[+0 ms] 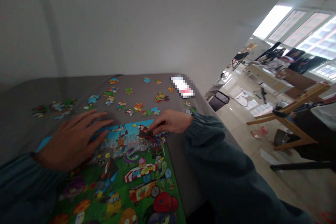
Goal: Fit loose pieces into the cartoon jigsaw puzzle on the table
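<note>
A colourful cartoon picture sheet [120,168] lies on the grey cloth in front of me, with blue sky along its far edge and green ground nearer. My left hand [76,140] rests palm down over its upper left part, fingers spread, with nothing seen in it. At the upper right of the picture is my right hand [168,122]. Its index finger reaches to a dark figure printed there, thumb close beside it and the other fingers curled. Whether anything small is between finger and thumb is hidden. Beyond both hands lie several loose jigsaw pieces [138,106].
A lit phone [182,86], blurred out, lies at the table's far right. More jigsaw pieces [61,106] are grouped at the left. A pale wall [118,24] rises behind the table. On the floor to the right stands a wooden-framed chair [296,119].
</note>
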A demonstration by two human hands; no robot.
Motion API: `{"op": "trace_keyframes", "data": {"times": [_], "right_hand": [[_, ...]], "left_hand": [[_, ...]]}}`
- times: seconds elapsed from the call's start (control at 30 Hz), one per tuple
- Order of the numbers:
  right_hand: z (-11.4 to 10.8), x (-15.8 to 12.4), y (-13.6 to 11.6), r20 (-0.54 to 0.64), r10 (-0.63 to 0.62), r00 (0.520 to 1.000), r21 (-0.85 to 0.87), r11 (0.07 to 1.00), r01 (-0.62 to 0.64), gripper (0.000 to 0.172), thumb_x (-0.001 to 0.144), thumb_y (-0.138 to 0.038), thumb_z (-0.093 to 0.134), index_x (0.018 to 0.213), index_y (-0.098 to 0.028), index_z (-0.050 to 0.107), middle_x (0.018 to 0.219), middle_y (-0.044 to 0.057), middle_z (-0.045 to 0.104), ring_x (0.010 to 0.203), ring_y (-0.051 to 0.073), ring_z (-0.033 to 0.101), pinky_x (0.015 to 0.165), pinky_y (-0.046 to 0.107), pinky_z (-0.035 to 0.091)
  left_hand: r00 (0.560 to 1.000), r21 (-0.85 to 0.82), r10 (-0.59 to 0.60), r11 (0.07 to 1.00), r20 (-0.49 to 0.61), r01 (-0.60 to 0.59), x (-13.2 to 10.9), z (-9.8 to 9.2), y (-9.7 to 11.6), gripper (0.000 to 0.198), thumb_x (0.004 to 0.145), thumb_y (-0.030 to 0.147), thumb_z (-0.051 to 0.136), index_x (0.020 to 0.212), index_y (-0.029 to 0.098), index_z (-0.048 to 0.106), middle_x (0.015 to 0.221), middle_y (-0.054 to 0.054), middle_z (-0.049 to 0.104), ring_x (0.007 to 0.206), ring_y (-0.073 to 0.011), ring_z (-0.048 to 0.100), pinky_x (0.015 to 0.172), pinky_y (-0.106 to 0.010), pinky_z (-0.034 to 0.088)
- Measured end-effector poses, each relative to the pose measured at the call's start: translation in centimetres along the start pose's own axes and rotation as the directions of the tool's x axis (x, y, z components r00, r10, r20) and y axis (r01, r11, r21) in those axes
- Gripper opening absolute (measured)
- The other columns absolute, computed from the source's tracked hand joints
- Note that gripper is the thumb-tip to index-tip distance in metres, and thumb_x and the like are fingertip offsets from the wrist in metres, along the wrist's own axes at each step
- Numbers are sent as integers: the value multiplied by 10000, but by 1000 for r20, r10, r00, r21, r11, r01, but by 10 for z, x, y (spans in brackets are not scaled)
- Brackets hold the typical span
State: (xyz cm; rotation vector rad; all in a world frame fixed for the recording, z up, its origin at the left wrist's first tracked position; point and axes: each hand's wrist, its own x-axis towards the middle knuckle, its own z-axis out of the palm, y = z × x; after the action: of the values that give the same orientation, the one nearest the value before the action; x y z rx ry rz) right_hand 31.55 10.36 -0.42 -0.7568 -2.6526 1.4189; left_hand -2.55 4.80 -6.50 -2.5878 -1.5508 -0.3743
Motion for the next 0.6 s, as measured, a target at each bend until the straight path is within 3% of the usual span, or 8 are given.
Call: {"op": "trace_keyframes", "data": {"times": [0.17, 0.37, 0.6], "right_hand": [[6, 7, 2, -59, 38, 998, 51, 998, -35, 350, 870, -136, 730, 1218, -140, 697, 972, 48, 780, 889, 123, 720, 813, 245, 554], [13, 13, 3, -105, 41, 994, 118, 993, -28, 338, 843, -162, 763, 1173, -139, 695, 896, 27, 755, 834, 124, 714, 801, 256, 558], [14, 16, 6, -160, -14, 987, -37, 999, 8, 351, 819, -239, 801, 1139, -138, 698, 873, 17, 731, 824, 138, 662, 818, 287, 512]], "left_hand": [[1000, 1, -12, 1000, -6, 12, 0, -1, 3, 496, 936, 500, 330, 1214, 337, 707, 1365, -53, 634, 1378, -340, 466, 1116, -575, 412], [1000, 30, -7, 1000, -25, 8, 0, -3, 5, 506, 938, 508, 315, 1196, 336, 714, 1352, -46, 646, 1369, -325, 487, 1119, -558, 420], [998, 52, -29, 998, -53, 32, 1, -12, -4, 563, 935, 506, 275, 1165, 282, 738, 1310, -82, 671, 1355, -328, 506, 1148, -541, 399]]}}
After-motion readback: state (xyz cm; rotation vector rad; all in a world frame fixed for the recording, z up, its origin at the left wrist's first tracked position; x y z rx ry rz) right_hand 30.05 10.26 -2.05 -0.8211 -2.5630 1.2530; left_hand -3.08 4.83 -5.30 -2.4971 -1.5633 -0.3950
